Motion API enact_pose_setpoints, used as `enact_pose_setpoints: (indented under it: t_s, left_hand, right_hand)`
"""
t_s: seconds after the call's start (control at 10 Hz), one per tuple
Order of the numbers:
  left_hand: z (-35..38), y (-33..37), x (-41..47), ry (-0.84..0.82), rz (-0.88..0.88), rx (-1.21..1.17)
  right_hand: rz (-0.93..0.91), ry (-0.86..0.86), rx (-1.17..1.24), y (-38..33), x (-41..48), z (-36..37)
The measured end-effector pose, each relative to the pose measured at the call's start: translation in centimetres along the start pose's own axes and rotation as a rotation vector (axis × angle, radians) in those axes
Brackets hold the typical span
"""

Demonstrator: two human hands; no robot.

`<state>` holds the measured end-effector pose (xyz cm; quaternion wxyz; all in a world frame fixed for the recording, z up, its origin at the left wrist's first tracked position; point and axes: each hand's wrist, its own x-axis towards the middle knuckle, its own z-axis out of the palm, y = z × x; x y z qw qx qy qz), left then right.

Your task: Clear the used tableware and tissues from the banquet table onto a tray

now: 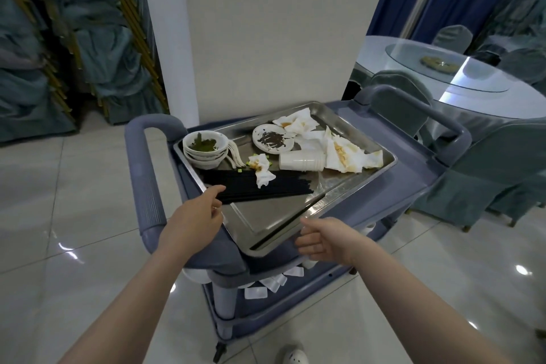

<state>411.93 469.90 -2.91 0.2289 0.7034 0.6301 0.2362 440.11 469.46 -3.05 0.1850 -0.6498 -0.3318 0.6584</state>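
Note:
A steel tray (266, 217) lies on top of a blue-grey cart (147, 180). It holds a stack of soiled white bowls (205, 145), white spoons (235, 156), a dirty plate (273, 139), stacked plastic cups (301, 161) lying on their side, stained tissues (342, 154), a small crumpled tissue (261, 171) and a bundle of black chopsticks (266, 189). My left hand (195, 216) grips the tray's near-left rim, thumb on top beside the chopstick ends. My right hand (319, 239) grips the tray's near corner, thumb up and fingers curled under the edge.
A round banquet table (487, 97) with a glass turntable stands at the right, with covered chairs (487, 174) close against the cart. A white pillar (266, 23) rises behind the cart. Stacked covered chairs (59, 38) fill the left. White dishes (266, 287) sit on the cart's lower shelf.

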Motion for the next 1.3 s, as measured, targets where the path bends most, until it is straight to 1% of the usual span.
enact_pose_setpoints:
  t_s: [0.1,0.2,0.3,0.4,0.5,0.6,0.7,0.8,1.0,1.1,1.2,1.3]
  left_hand:
    - [0.2,0.1,0.1,0.011,-0.002,0.013]
    - [0.3,0.0,0.3,0.027,0.002,0.024]
    - [0.3,0.0,0.3,0.011,-0.015,0.036]
    - [0.4,0.1,0.1,0.023,-0.039,0.075]
    - [0.6,0.4,0.0,-0.003,-0.052,0.127]
    - [0.7,0.5,0.1,-0.019,-0.052,0.165]
    - [0.7,0.6,0.1,-0.035,-0.079,0.199]
    - [0.7,0.6,0.2,-0.037,-0.085,0.234]
    - [1.3,0.8,-0.3,0.027,-0.125,0.241]
    - [1.8,2.3,0.0,0.115,-0.171,0.034]
    - [2.8,4.5,0.9,0.202,-0.244,-0.302]
    - [4.0,7.4,2.3,0.25,-0.261,-0.44]
  right_hand:
    - [-0.191,0.265,-0.341,0.3,1.1,-1.6]
    - [-0.454,0.576,-0.672,0.5,2.1,-3.5]
    - [-0.537,0.642,-0.914,0.5,3.4,-5.9]
    - [-0.473,0.57,-1.228,0.2,4.9,-8.1]
    - [-0.47,0.502,-1.325,0.5,6.0,-9.3]
    - [-0.539,0.556,-1.337,0.8,6.2,-9.3]
    - [-0.552,0.593,-1.381,0.3,6.0,-9.4]
    - [-0.572,0.568,-1.445,0.5,5.9,-10.2]
    - [-0.678,0.502,-1.514,0.9,6.2,-12.0]
    - [-0.705,0.386,-1.458,-0.5,6.6,-12.7]
    - [-0.677,0.214,-1.303,-2.0,6.8,-13.8]
    - [-0.676,0.108,-1.163,-3.6,6.5,-14.3]
